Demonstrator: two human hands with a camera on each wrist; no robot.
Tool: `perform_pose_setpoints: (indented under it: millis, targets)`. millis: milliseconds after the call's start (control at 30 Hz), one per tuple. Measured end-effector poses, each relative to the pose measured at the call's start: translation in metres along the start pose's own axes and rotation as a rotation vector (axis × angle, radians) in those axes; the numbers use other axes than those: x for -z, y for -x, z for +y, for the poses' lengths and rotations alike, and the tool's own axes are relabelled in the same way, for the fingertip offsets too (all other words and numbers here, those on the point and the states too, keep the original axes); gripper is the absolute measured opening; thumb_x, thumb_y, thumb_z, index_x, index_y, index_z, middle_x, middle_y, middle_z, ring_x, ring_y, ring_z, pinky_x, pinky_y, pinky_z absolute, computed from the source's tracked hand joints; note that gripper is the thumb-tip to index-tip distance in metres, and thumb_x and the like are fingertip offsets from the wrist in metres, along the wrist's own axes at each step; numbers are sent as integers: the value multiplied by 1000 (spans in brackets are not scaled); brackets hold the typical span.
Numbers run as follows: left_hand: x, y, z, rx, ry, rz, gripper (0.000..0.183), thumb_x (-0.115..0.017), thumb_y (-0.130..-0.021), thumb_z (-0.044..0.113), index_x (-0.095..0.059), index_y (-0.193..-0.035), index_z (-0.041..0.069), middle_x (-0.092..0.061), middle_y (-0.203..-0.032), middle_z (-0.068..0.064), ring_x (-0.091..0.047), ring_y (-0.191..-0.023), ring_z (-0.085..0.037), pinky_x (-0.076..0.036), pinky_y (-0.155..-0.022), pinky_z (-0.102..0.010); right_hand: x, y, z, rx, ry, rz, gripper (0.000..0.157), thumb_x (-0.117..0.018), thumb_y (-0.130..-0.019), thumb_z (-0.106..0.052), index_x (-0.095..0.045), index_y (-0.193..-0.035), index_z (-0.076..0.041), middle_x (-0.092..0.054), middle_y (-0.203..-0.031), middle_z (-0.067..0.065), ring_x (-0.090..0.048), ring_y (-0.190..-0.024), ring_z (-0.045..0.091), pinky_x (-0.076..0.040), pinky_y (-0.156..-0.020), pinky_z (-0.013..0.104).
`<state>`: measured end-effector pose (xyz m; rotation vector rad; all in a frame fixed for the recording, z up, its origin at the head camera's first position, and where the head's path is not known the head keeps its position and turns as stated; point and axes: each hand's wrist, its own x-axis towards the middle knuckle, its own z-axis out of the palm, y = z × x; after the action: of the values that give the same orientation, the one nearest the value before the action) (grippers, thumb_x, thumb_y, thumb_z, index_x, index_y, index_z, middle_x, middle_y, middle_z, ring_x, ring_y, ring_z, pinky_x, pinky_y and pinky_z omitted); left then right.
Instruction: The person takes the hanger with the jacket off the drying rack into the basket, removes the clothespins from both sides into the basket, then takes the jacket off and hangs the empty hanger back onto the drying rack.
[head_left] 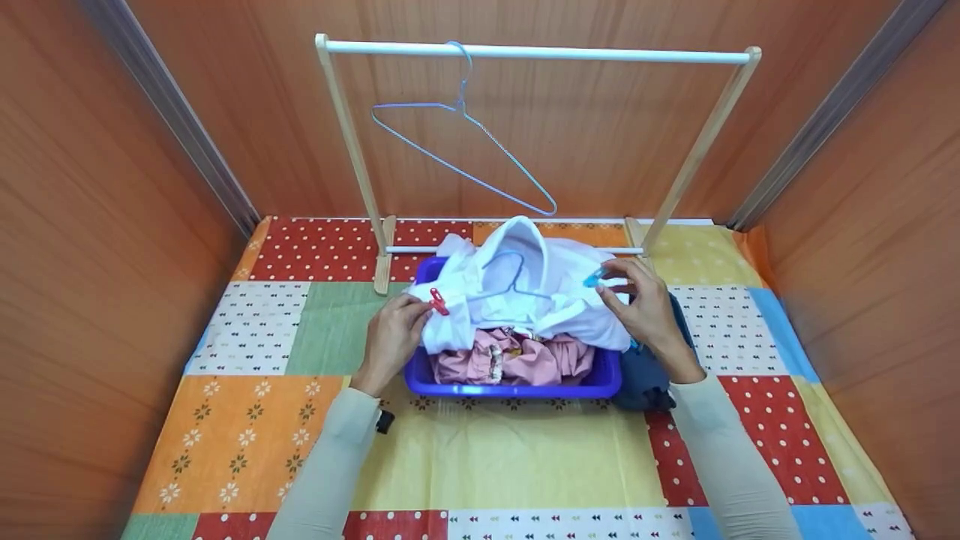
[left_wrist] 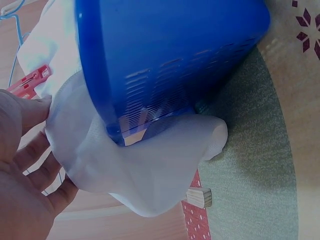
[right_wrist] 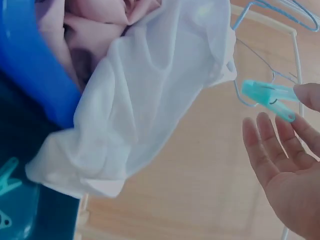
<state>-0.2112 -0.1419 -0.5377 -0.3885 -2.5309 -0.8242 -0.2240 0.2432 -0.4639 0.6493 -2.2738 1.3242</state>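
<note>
The left hand [head_left: 391, 337] pinches one red peg [head_left: 438, 302], the right hand [head_left: 649, 307] one turquoise peg [head_left: 595, 278]. One white garment [head_left: 574, 309] overhangs one basket [head_left: 514, 391].

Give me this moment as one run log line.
left hand: holds red clothespin | right hand: pinches blue clothespin | white garment: draped over basket | bare hanger: on rack rail

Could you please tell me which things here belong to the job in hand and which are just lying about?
Apparently in use:
red clothespin in the left hand
teal clothespin in the right hand
white garment on the basket
blue hanger inside it

Apparently idle:
pink garment
bare hanger on the rack
</note>
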Motion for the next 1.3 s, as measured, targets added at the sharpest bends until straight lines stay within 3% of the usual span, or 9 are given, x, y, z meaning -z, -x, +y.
perform_pose_setpoints:
  millis: [133,267,367,567,733,1033,1233,1300]
  targets:
    - [0,0,0,1,13,4,13,-69,-92,14,-78,-99,9,-69,-93,-5,-66,-91,-24,-54,-78,-42,10,0,-15,-38,10,31,32,-70,-82,10,-64,-114,11,-63,-105,28,-64,-94,43,-59,-74,26]
    - [0,0,0,-1,20,6,13,-68,-92,14,-78,-100,9,-69,-93,-6,-66,-90,-24,-54,-77,-42,17,4,-14,-99,40,60,34,-70,-82,8,-64,-116,11,-64,-110,26,-63,-96,43,-56,-75,15]
    - [0,0,-1,-4,14,8,13,-69,-92,14,-78,-98,9,-69,-93,-6,-65,-90,-24,-54,-77,-42,22,9,-9,-130,74,67,34,-71,-83,6,-64,-116,10,-63,-112,26,-63,-98,42,-55,-75,13]
    - [0,-1,-1,-14,3,20,12,-69,-92,14,-78,-97,9,-69,-93,-6,-65,-90,-23,-54,-77,-42,26,22,22,-214,144,85,35,-73,-84,1,-66,-118,3,-65,-112,22,-64,-100,35,-56,-72,18]
    - [0,0,1,-5,21,19,12,-69,-91,14,-78,-98,9,-69,-91,-5,-66,-89,-23,-54,-76,-42,30,35,52,-261,153,116,35,-75,-83,-3,-68,-118,-2,-66,-112,18,-64,-99,30,-50,-71,9]
    - [-2,1,-1,3,25,18,11,-70,-91,14,-78,-97,9,-69,-92,-4,-65,-90,-22,-54,-77,-41,39,50,72,-330,191,111,35,-74,-85,-8,-67,-118,-2,-66,-112,14,-59,-95,9,-47,-70,3]
    - [-2,0,-1,-4,17,21,11,-70,-91,14,-78,-97,9,-69,-93,-5,-65,-90,-23,-54,-77,-41,41,60,84,-356,251,80,35,-74,-86,-10,-67,-118,0,-64,-113,17,-63,-99,25,-43,-71,0]
    - [-1,0,0,0,17,15,11,-70,-91,14,-78,-97,9,-69,-93,-5,-65,-91,-23,-54,-78,-41,42,64,88,-367,270,67,35,-74,-86,-11,-66,-119,0,-63,-113,17,-63,-101,30,-52,-75,11]
